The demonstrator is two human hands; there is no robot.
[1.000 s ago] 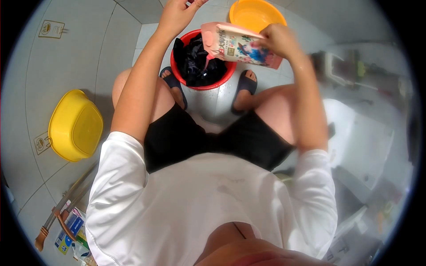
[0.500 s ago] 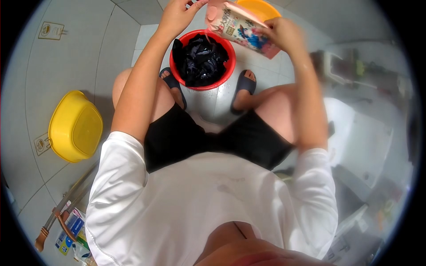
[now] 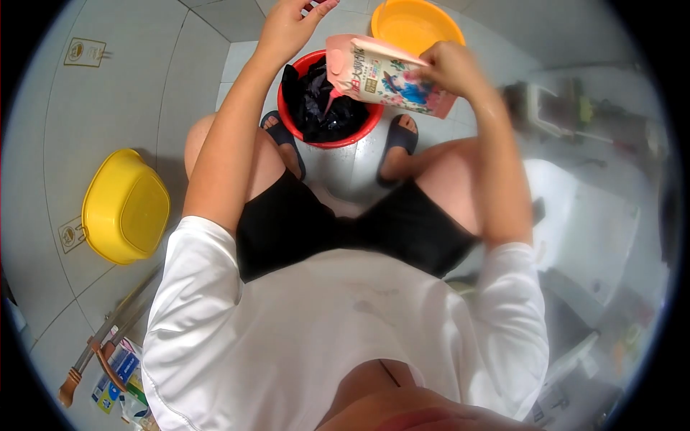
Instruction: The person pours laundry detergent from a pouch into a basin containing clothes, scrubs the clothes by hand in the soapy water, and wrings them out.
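Observation:
My right hand (image 3: 456, 68) grips the lower end of a pink and cream printed pouch (image 3: 392, 79). The pouch is tilted, with its pink spout down at the left, and a thin pinkish stream falls from it. Under the spout stands a red basin (image 3: 370, 128) with wet black cloth (image 3: 327, 108) heaped inside. At the top edge, left of the pouch, my left hand (image 3: 291, 27) is raised with its fingers curled in toward the thumb. Whatever it holds is too small to make out, and the frame cuts off part of the fingers.
An orange basin (image 3: 417, 27) stands on the tiled floor behind the pouch. On the left wall hangs a yellow basin (image 3: 126, 208). Metal bars and colourful packages (image 3: 122, 377) are at lower left. My slippered feet flank the red basin. A blurred white object (image 3: 550, 208) is at right.
Half a second ago the pouch was higher and nearer my left hand. Now it has come down over the red basin, much as it was one second ago, and more of the orange basin shows.

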